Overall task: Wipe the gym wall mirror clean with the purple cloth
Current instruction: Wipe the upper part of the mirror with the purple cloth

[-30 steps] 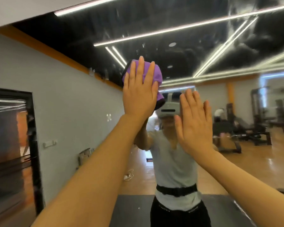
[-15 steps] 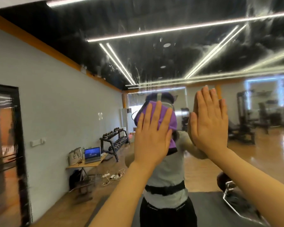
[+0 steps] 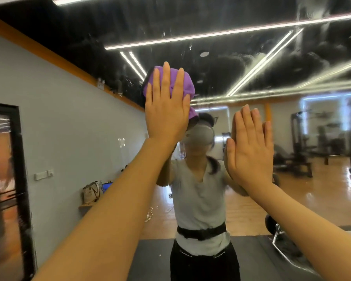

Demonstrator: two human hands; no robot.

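Your left hand (image 3: 166,110) is flat on the mirror (image 3: 251,63) with the purple cloth (image 3: 171,86) trapped under the palm, fingers (image 3: 167,78) straight and slightly spread, pressing rather than pinching. Half a second ago that hand and cloth sat lower, about level with your reflected head; now they have swept up and to the left, so the cloth covers glass just above the reflected headset, where the dark reflected ceiling begins. A second ago it was at much this height, so you look to be working in up-and-down strokes over the same band.

Your right hand (image 3: 249,147) rests open on the glass to the right of the cloth, fingers straight and close together, holding nothing; it has dropped a little relative to the left and seems to be bracing you.

Cloudy streaks and smears show across the upper right of the mirror, far from where the cloth is now. Judging by that, a good share of the wiping remains, and the strokes need to travel rightward. The bare right palm may also leave prints on the glass.
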